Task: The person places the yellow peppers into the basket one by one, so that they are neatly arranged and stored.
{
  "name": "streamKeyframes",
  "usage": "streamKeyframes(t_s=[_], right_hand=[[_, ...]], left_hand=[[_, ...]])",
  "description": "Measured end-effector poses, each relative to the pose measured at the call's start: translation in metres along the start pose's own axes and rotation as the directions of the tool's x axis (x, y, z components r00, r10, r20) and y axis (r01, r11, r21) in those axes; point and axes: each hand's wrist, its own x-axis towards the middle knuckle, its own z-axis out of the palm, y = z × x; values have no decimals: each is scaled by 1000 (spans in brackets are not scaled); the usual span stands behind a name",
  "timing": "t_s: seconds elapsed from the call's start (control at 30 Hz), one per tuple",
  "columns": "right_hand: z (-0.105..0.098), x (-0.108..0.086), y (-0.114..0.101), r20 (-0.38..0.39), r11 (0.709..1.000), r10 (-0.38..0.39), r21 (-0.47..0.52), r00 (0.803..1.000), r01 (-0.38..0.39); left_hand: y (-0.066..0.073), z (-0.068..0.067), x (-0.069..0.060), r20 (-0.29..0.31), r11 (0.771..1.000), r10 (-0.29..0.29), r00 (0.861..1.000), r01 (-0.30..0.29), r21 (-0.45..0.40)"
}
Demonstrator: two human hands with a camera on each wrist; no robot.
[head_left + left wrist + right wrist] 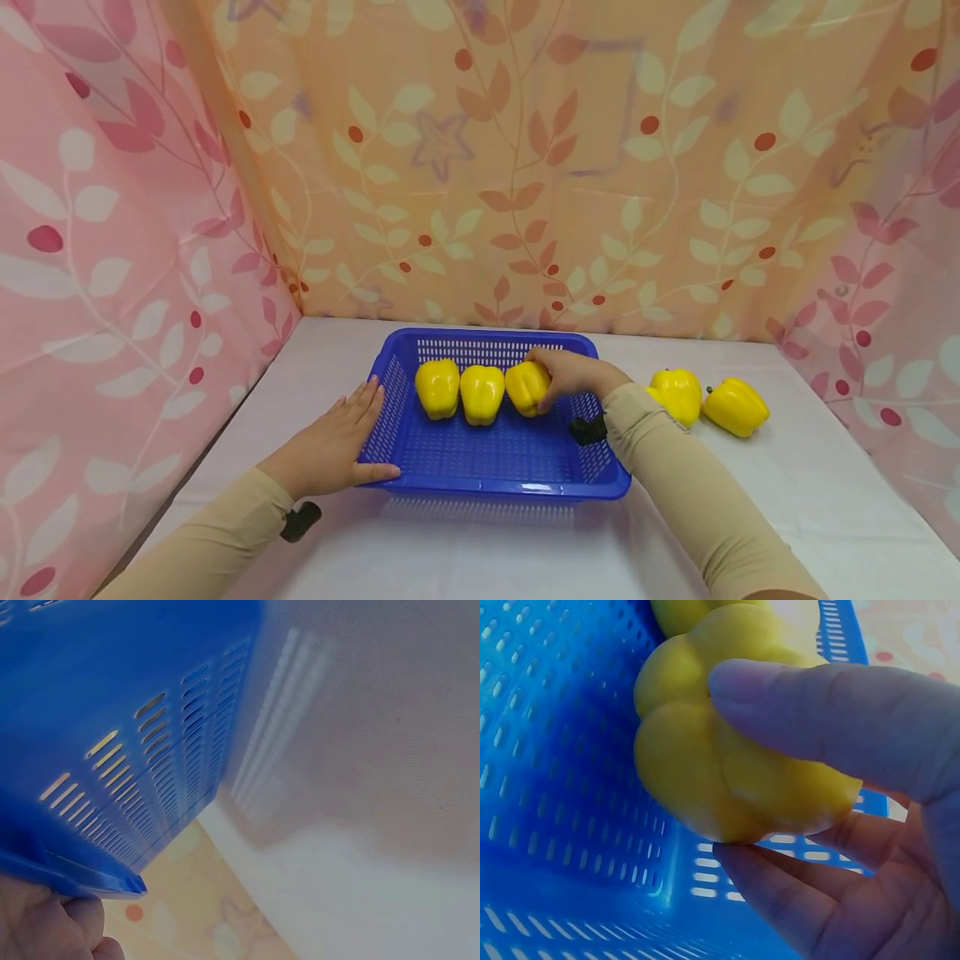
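Observation:
My right hand (573,372) holds a yellow bell pepper (527,388) inside the blue plastic basket (510,487), toward its right side. In the right wrist view the thumb lies over the lobed yellow bell pepper (682,761) and fingers support it from the other side. Two more yellow bell peppers, a left one (437,388) and a middle one (482,394), sit beside it in the basket. My left hand (326,450) rests on the basket's front left corner, fingers extended along the left rim and thumb on the front rim.
Right of the basket, a yellow bell pepper (678,396) partly hidden by my right sleeve and another with a green stem (736,407) lie on the white tablecloth (810,500). Floral curtains (480,183) enclose the table at the back and both sides.

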Motion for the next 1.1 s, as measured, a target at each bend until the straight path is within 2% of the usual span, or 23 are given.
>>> streamKeyframes(t_s=[0.27, 0.47, 0.6, 1.1], right_hand=[[5, 4, 3, 28, 1000, 19, -24, 999, -18], [4, 4, 1, 45, 1000, -12, -28, 999, 13], [4, 3, 0, 52, 999, 1, -35, 999, 1], [4, 3, -1, 10, 1000, 6, -18, 1000, -6]], left_hand=[[-2, 2, 0, -2, 1000, 3, 1000, -3, 18], [-2, 2, 0, 1, 1000, -1, 1000, 1, 19], [-2, 2, 1, 1, 1000, -2, 1000, 2, 13], [-4, 6, 2, -1, 1000, -3, 1000, 3, 19]])
